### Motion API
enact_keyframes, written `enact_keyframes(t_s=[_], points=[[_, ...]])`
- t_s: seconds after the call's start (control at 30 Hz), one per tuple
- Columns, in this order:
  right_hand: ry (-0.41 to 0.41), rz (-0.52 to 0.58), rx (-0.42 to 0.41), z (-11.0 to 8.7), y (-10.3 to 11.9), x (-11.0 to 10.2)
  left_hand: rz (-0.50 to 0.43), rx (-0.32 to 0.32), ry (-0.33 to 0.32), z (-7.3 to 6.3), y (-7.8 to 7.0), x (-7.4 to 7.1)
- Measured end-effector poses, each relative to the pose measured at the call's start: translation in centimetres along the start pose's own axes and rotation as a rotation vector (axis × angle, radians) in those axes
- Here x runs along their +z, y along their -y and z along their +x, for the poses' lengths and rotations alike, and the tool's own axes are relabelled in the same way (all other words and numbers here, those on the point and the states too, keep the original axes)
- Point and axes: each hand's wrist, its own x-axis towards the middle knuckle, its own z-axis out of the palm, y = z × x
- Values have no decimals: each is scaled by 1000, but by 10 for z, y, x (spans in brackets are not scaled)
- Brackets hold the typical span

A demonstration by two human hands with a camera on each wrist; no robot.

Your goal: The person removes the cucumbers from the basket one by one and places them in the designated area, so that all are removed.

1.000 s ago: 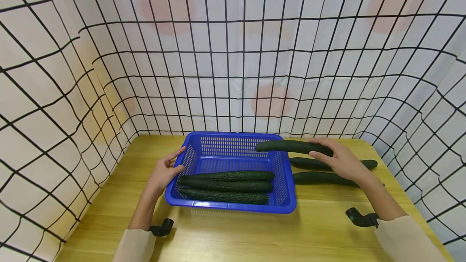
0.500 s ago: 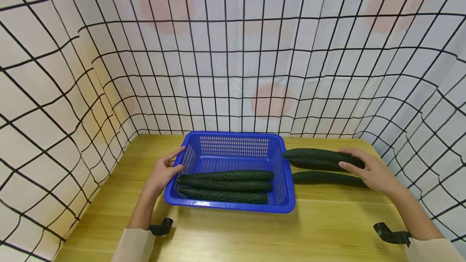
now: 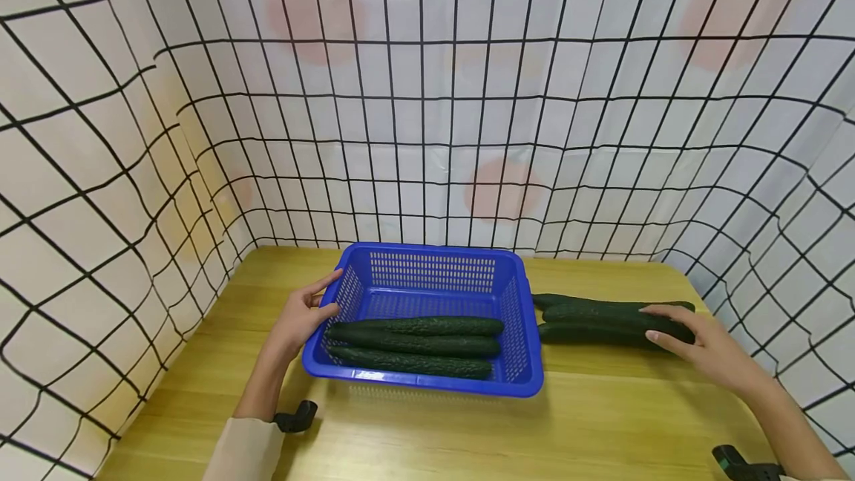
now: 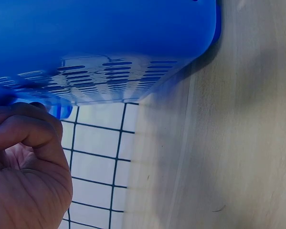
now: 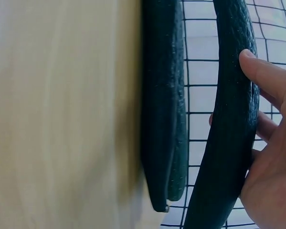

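My left hand (image 3: 298, 321) grips the left rim of the blue plastic basket (image 3: 434, 384); its curled fingers (image 4: 26, 133) are at the basket's edge in the left wrist view. Inside, three dark green cucumbers (image 3: 427, 345) lie side by side along the near part. On the right, my right hand (image 3: 711, 351) holds another cucumber (image 5: 228, 109) near its right end, between thumb and fingers. Two more cucumbers lie on the table below it, one behind (image 3: 554, 299) and one in front (image 3: 594, 334). The right wrist view has the held cucumber apart from that pair.
A wooden table (image 3: 434, 440) carries the basket and cucumbers. White walls with a black grid (image 3: 441, 117) stand behind and at both sides. Each wrist wears a small black camera, one at the left (image 3: 297, 418) and one at the right (image 3: 741, 464).
My right hand has carried its cucumber from over the basket's right rim rightward and nearer, to above the two on the table. The left hand and basket stay in place.
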Motion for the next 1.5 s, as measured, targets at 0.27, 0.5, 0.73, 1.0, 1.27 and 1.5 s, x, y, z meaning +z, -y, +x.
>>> enact_keyframes(t_s=[0.27,0.5,0.73,1.0,1.27,1.5], points=[[44,-3,-16,-9,-10,16,4,-8,-1,-2,1,1],[15,-47,-51,-8,-10,29,6,6,-10,-2,-1,1],[24,-58,-64,-5,-15,44,-6,11,3,0,0,-1],[-10,-91,-90,-2,-18,48,-39,11,20,0,1,-2],[-3,-139,-71,-2,-16,50,-35,4,12,0,2,-1],[-17,-132,-44,-3,-11,50,-24,12,11,-1,1,0]])
